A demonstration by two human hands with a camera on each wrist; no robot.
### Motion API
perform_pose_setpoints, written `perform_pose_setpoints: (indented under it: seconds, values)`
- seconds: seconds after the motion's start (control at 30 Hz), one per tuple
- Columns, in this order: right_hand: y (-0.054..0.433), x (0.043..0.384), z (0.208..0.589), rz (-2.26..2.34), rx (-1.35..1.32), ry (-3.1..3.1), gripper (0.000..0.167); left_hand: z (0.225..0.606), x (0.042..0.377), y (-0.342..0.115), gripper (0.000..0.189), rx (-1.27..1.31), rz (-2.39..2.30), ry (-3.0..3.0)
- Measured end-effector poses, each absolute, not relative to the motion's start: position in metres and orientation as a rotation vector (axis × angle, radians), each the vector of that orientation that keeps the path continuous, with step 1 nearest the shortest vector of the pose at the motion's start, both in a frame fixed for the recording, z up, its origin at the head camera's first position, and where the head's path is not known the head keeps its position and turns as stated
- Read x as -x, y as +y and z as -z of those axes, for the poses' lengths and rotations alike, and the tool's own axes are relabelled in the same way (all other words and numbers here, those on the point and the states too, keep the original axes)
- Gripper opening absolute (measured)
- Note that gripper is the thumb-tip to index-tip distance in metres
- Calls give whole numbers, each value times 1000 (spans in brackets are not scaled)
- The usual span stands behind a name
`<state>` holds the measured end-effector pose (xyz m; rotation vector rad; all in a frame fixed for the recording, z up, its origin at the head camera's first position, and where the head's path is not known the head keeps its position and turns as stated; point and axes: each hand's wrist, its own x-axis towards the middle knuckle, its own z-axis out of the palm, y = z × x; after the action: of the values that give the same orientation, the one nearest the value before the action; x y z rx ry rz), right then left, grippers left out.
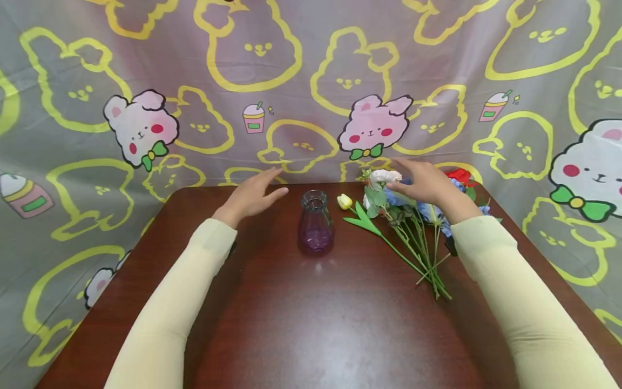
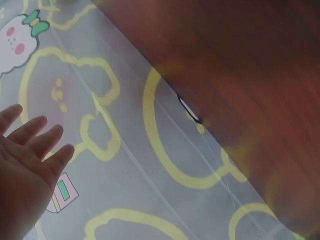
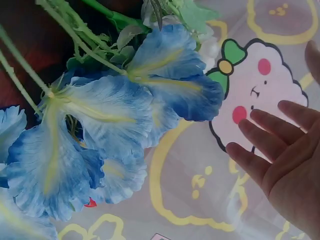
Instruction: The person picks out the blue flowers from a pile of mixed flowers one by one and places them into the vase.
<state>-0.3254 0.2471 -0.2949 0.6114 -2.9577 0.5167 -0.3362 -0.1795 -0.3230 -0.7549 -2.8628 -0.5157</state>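
The patterned cloth (image 1: 291,32) is the biggest thing here, hung behind the surface (image 1: 291,335) and around its sides, seemingly as a plain screen. The surface is flat and dark, so what lies on it needs no propping. Two pale sleeves (image 1: 160,319) reach in over it from the near edge. The bunch of flowers (image 1: 430,213) lies on its side by the far right corner, blooms towards that corner and the far edge, stems gathered and crossing towards the near edge; it lies down, I judge, because loose stems cannot stand unsupported. The left hand (image 1: 250,197) is held up left of the middle, its fingers spread, released and grasping nothing. The right hand (image 1: 432,186) hangs over the blooms, its fingers also released; the right wrist view shows them apart from the blue petals, so the bunch rests by its own weight. The glass vase (image 1: 316,227) stands upright between the hands, about midway between the left and right edges and nearer the far one, steady probably because its base is broader than its neck. Smallest is the yellow tulip (image 1: 345,202), left of the other blooms, its stem slanting to meet theirs.
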Motion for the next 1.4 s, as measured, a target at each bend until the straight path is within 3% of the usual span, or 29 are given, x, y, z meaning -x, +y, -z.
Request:
perform_pose_setpoints:
  seconds: [0.6,1.0,1.27,1.4]
  values:
    - [262,276,312,-604,-327,-2864,61,353,294,-157,71,958,983,-2700]
    - [274,261,338,-646,-159,-2925,45,374,289,-139,85,952,1230,-2612]
    - [278,262,356,-654,-142,-2955,24,385,291,-133,84,938,1309,-2573]
    - [281,263,364,-663,-130,-2967,23,389,291,-130,81,925,1337,-2567]
